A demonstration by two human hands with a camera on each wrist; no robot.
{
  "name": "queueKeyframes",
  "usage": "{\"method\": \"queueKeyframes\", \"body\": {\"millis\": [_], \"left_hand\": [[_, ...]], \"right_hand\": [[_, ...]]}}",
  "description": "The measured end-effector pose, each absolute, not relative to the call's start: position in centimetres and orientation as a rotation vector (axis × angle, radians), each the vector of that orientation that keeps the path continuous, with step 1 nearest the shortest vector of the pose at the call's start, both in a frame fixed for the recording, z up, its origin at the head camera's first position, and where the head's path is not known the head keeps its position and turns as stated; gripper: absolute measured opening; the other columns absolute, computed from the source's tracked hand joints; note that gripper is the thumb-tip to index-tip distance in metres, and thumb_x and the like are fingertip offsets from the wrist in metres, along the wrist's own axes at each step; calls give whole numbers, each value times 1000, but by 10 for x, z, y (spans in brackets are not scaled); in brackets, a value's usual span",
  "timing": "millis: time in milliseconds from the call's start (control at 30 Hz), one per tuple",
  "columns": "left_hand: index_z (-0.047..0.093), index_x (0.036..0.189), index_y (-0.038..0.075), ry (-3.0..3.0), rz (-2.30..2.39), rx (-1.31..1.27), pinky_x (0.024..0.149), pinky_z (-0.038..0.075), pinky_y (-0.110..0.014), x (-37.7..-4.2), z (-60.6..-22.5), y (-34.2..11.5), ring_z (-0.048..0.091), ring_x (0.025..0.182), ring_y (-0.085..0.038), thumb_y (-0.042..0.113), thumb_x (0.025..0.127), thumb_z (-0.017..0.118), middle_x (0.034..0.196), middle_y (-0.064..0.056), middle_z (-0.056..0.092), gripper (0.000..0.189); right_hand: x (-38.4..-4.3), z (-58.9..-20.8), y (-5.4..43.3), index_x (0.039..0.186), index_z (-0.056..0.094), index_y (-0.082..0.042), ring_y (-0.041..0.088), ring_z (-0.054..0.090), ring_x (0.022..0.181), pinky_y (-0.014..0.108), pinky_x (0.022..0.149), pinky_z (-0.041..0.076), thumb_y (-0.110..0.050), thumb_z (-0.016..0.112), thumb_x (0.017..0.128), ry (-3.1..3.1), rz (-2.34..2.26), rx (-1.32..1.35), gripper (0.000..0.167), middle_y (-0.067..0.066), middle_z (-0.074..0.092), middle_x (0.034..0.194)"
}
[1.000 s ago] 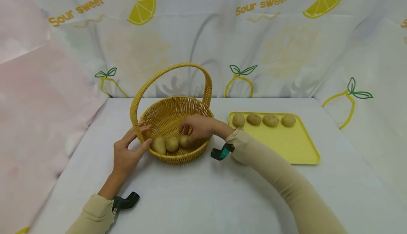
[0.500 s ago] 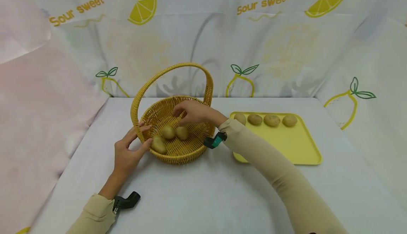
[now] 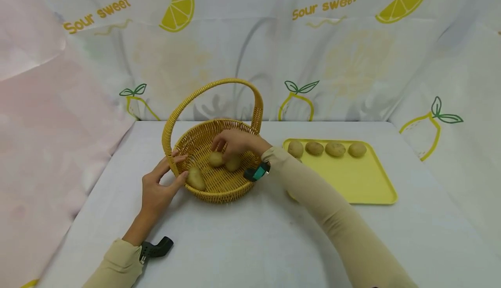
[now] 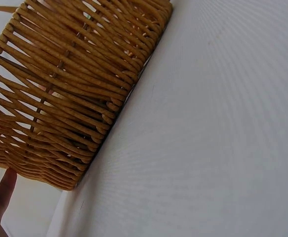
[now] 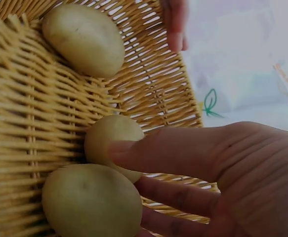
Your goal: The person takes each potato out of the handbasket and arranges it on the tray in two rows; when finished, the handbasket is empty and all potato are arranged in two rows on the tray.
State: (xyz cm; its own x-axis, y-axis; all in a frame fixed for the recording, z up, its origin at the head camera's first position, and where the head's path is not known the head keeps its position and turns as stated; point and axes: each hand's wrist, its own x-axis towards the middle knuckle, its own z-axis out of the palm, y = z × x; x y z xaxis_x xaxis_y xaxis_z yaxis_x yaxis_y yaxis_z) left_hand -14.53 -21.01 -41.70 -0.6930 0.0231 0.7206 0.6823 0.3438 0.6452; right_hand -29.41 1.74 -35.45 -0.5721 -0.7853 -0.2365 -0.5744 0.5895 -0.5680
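Note:
A yellow wicker basket [image 3: 217, 197] with a tall arched handle stands on the table. My left hand [image 3: 156, 188] grips its left side by the handle's foot, thumb at the rim and fingers behind the handle. Inside the basket, my right hand [image 3: 236, 142] pinches the middle potato [image 5: 111, 136] between thumb and fingers. Another potato [image 5: 92, 202] sits right beside it, partly under that hand in the head view. A third, longer potato [image 3: 195, 178] leans by the near-left wall, close to my left thumb. In the left wrist view, the basket's woven outside [image 4: 74, 89] hides most of the hand.
A yellow tray [image 3: 352, 183] lies right of the basket, with several potatoes [image 3: 335, 149] lined along its far edge. My right sleeve [image 3: 313, 192] crosses the tray's left side and hides part of it. A printed cloth [image 3: 250, 40] hangs behind the table.
Two potatoes have shifted from the basket's near side towards its middle. My right hand moved left and away from me, then came down on the middle potato. My left hand stayed put.

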Motion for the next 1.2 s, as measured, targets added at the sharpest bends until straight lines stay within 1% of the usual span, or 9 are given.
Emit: {"method": "queueKeyframes", "body": {"millis": [133,233,333,500,600,733,867,1067,1200], "left_hand": [[71,117,-13,-1995,-1375,-616,111,44,-29,-145,-417,-211,55,125,-54,-17,79,74,120,-30,69,39],[71,117,-12,-1994,-1372,-617,110,44,-29,-144,-417,-211,56,125,-53,-17,79,74,122,-25,70,39],[71,117,-13,-1987,-1377,-624,111,44,-30,-144,-416,-210,55,125,-53,-17,79,74,120,-28,70,38],[71,116,-14,-1978,-1388,-637,111,44,-31,-144,-415,-210,54,125,-55,-18,78,74,116,-34,68,38],[70,116,-15,-1981,-1384,-636,111,44,-30,-145,-416,-210,54,125,-55,-19,77,74,116,-35,67,39],[70,116,-14,-1985,-1375,-634,112,43,-31,-145,-416,-210,55,125,-55,-19,78,74,116,-34,68,38],[71,116,-14,-1989,-1372,-628,111,43,-30,-145,-416,-211,55,125,-54,-18,77,74,117,-33,68,39],[71,116,-14,-1993,-1373,-621,110,44,-29,-145,-416,-211,55,125,-54,-18,77,74,118,-32,69,39],[71,116,-13,-1998,-1383,-618,111,44,-30,-146,-417,-211,55,125,-54,-18,78,74,120,-29,69,39]], "right_hand": [[-297,-363,17,137,68,-7,22,59,128,27,100,49,4,77,87,2258,-694,-1124,52,8,67,135],[-301,-369,16,138,68,-7,20,58,129,26,100,48,5,77,86,2208,-743,-1168,54,4,66,137],[-304,-375,17,139,67,-8,17,57,127,25,100,47,3,78,87,2181,-765,-1195,55,1,65,138],[-308,-384,19,138,68,-8,17,56,126,29,103,48,0,80,87,2146,-821,-1204,53,2,63,139],[-310,-387,20,137,69,-7,17,58,124,30,102,49,-1,82,87,2135,-861,-1203,52,3,65,136],[-312,-389,20,133,71,-6,16,62,116,27,96,51,-6,86,84,2152,-910,-1183,52,0,70,127],[-311,-389,21,131,72,-7,18,63,111,28,92,53,-9,88,82,2177,-966,-1151,51,-1,71,120],[-311,-388,22,130,73,-10,16,62,109,29,93,51,-10,87,82,2228,-1049,-1113,50,-5,70,120],[-311,-390,22,130,73,-9,15,64,106,28,92,51,-11,88,82,2252,-1082,-1112,50,-5,71,118]]}}
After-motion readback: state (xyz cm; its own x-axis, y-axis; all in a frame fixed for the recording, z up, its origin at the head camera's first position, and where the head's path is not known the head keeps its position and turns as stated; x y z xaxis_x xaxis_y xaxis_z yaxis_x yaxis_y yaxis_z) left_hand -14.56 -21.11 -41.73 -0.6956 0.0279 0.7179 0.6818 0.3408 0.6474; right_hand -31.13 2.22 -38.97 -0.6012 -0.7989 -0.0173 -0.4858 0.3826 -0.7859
